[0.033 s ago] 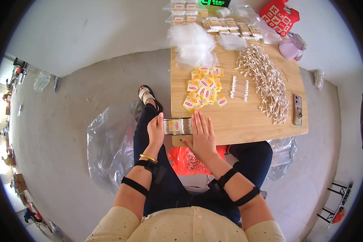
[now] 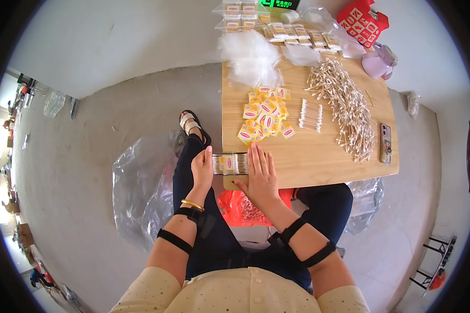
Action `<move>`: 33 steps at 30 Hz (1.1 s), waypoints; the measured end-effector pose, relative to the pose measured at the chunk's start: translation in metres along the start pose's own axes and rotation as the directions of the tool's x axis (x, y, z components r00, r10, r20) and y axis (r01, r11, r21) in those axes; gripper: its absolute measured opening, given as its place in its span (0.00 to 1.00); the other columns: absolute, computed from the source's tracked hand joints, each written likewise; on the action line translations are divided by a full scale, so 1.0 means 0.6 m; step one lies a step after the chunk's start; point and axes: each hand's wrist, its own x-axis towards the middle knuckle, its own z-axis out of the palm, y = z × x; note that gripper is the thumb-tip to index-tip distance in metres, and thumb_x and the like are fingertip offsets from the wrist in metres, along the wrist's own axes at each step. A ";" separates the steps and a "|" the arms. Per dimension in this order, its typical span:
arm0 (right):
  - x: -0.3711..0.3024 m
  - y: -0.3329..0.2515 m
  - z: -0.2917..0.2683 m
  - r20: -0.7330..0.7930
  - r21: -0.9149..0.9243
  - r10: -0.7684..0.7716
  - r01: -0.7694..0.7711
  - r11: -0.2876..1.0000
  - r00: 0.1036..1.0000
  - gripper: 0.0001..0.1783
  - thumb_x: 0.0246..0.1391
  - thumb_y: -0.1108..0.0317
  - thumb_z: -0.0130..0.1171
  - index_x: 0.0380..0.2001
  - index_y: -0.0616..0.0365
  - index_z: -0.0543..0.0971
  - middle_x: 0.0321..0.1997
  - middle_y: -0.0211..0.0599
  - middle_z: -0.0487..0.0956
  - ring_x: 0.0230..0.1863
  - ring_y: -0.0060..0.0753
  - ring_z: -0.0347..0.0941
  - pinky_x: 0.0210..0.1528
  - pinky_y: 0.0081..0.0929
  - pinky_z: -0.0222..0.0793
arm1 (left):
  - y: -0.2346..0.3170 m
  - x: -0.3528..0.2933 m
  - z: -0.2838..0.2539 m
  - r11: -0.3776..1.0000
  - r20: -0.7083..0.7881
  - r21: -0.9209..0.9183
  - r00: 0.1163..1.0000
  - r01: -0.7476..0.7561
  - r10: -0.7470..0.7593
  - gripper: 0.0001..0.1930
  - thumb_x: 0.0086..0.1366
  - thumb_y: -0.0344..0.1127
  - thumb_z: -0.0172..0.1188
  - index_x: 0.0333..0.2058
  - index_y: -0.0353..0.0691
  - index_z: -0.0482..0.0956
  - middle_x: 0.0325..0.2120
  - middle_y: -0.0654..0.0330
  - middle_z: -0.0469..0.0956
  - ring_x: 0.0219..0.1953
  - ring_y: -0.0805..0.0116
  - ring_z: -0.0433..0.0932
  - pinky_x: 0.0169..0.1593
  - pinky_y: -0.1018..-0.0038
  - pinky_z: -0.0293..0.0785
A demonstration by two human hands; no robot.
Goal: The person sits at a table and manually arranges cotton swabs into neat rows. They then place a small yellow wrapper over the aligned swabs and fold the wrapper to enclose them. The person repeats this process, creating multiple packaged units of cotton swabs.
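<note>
At the tabletop's near left corner: swab packet, clear-wrapped, yellow card inside, lying crosswise between both hands. Left hand grips its left end, thumb on the near side of the wrap, other fingers mostly hidden. Right hand is flat, fingers long and nearly together, thumb out to the left; it covers the packet's right end, so that end can't be checked.

Obstruction: loose yellow cards piled just beyond the right fingertips. Right of them, a neat swab row, then a big loose swab heap taking up the right side. Phone near the right edge. Far end is crowded: clear bags, filled packs, lilac cup, red carton. Red bag with swabs sits below the near edge, between the legs.
</note>
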 end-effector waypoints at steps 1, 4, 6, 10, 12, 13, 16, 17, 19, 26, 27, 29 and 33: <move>0.003 -0.011 -0.001 0.020 0.013 0.001 -0.001 1.000 1.000 0.61 0.63 0.30 0.55 0.79 0.70 0.50 0.86 0.53 0.45 0.87 0.47 0.36 0.85 0.53 0.33 | -0.001 0.000 0.002 1.000 -0.007 -0.005 1.000 -0.005 0.005 0.29 0.81 0.53 0.54 0.24 0.37 0.68 0.20 0.68 0.65 0.26 0.79 0.62 0.30 0.70 0.63; 0.010 -0.032 0.003 -0.011 0.077 -0.022 0.023 0.997 1.000 0.63 0.60 0.32 0.59 0.77 0.74 0.50 0.85 0.59 0.47 0.87 0.51 0.38 0.85 0.54 0.34 | -0.001 -0.001 0.007 0.999 0.008 -0.043 1.000 0.001 0.000 0.28 0.81 0.53 0.54 0.24 0.37 0.68 0.20 0.69 0.65 0.26 0.79 0.62 0.30 0.70 0.64; 0.016 -0.043 0.004 0.007 0.082 -0.022 0.021 0.996 1.000 0.63 0.60 0.31 0.58 0.78 0.74 0.50 0.85 0.58 0.46 0.87 0.50 0.37 0.85 0.53 0.34 | -0.005 0.001 0.006 0.999 0.022 -0.046 1.000 0.004 -0.003 0.28 0.81 0.52 0.54 0.26 0.36 0.70 0.20 0.64 0.66 0.26 0.75 0.63 0.32 0.69 0.65; 0.016 -0.049 0.007 0.065 -0.003 -0.013 0.013 1.000 0.998 0.63 0.62 0.28 0.54 0.78 0.72 0.50 0.86 0.54 0.44 0.87 0.49 0.35 0.85 0.51 0.33 | -0.011 0.001 0.004 0.998 0.011 0.009 0.998 -0.063 0.063 0.27 0.81 0.51 0.52 0.28 0.33 0.72 0.19 0.55 0.66 0.25 0.69 0.63 0.32 0.65 0.66; 0.022 -0.047 0.004 0.052 -0.016 -0.011 0.012 1.000 0.999 0.62 0.62 0.28 0.52 0.78 0.71 0.51 0.86 0.52 0.45 0.87 0.48 0.36 0.85 0.51 0.34 | -0.017 0.006 0.005 0.998 0.006 -0.012 0.998 -0.070 0.070 0.27 0.81 0.50 0.52 0.27 0.34 0.72 0.19 0.58 0.67 0.26 0.72 0.63 0.32 0.67 0.66; 0.019 -0.044 0.006 0.020 0.004 -0.009 0.009 1.000 1.000 0.61 0.63 0.28 0.52 0.78 0.71 0.52 0.86 0.52 0.46 0.87 0.49 0.37 0.85 0.51 0.35 | -0.011 0.004 0.005 0.995 0.056 -0.099 0.998 0.033 -0.028 0.27 0.81 0.52 0.52 0.26 0.36 0.72 0.20 0.65 0.67 0.27 0.76 0.63 0.31 0.68 0.65; 0.008 -0.029 -0.009 -0.068 0.117 -0.050 0.057 0.991 0.996 0.55 0.65 0.34 0.55 0.77 0.71 0.56 0.84 0.52 0.51 0.85 0.51 0.44 0.83 0.52 0.42 | -0.028 0.015 -0.012 0.993 0.070 -0.030 0.991 0.115 -0.112 0.31 0.82 0.56 0.49 0.23 0.38 0.73 0.20 0.67 0.69 0.27 0.76 0.67 0.32 0.68 0.66; 0.006 -0.014 -0.017 -0.096 0.162 -0.065 0.080 0.984 0.993 0.52 0.66 0.37 0.56 0.76 0.71 0.58 0.84 0.53 0.52 0.84 0.52 0.46 0.82 0.52 0.44 | -0.023 0.017 -0.015 0.985 0.027 -0.016 0.985 0.172 -0.172 0.34 0.82 0.59 0.45 0.23 0.38 0.76 0.22 0.62 0.75 0.28 0.73 0.72 0.34 0.69 0.67; -0.001 0.021 -0.034 -0.135 0.299 0.006 0.035 0.954 0.991 0.47 0.66 0.43 0.58 0.75 0.68 0.60 0.81 0.52 0.57 0.80 0.52 0.53 0.78 0.51 0.51 | -0.046 0.026 -0.038 0.982 -0.093 -0.062 0.979 0.177 -0.182 0.28 0.82 0.59 0.43 0.42 0.40 0.79 0.32 0.60 0.79 0.33 0.69 0.75 0.40 0.69 0.73; -0.015 0.240 -0.052 -0.307 0.267 0.324 -0.246 0.932 0.895 0.37 0.63 0.56 0.64 0.72 0.55 0.68 0.76 0.47 0.63 0.74 0.56 0.60 0.71 0.51 0.60 | 0.172 -0.002 0.010 0.926 -0.013 -0.013 0.926 -0.377 0.377 0.13 0.79 0.40 0.54 0.53 0.37 0.74 0.48 0.55 0.73 0.49 0.63 0.75 0.54 0.67 0.73; -0.012 0.260 -0.052 -0.339 0.232 0.332 -0.263 0.936 0.880 0.37 0.63 0.56 0.64 0.72 0.53 0.68 0.76 0.47 0.63 0.74 0.56 0.60 0.71 0.51 0.60 | 0.209 -0.009 0.038 0.898 0.064 -0.003 0.896 -0.441 0.440 0.13 0.77 0.38 0.57 0.53 0.37 0.74 0.47 0.53 0.73 0.50 0.59 0.75 0.56 0.65 0.72; -0.007 0.286 -0.048 -0.345 0.215 0.302 -0.238 0.947 0.889 0.37 0.62 0.56 0.64 0.73 0.49 0.69 0.76 0.46 0.63 0.75 0.55 0.59 0.72 0.52 0.59 | 0.257 -0.024 0.097 0.791 0.248 0.081 0.781 -0.606 0.573 0.16 0.73 0.37 0.61 0.54 0.35 0.72 0.52 0.49 0.73 0.55 0.51 0.74 0.59 0.59 0.71; -0.003 0.303 -0.049 -0.352 0.182 0.251 -0.197 0.963 0.902 0.38 0.61 0.56 0.65 0.73 0.45 0.69 0.77 0.45 0.62 0.75 0.54 0.58 0.74 0.52 0.57 | 0.276 -0.019 0.226 0.613 0.468 0.140 0.597 -0.778 0.651 0.21 0.68 0.35 0.65 0.55 0.34 0.72 0.58 0.45 0.70 0.61 0.42 0.70 0.64 0.52 0.69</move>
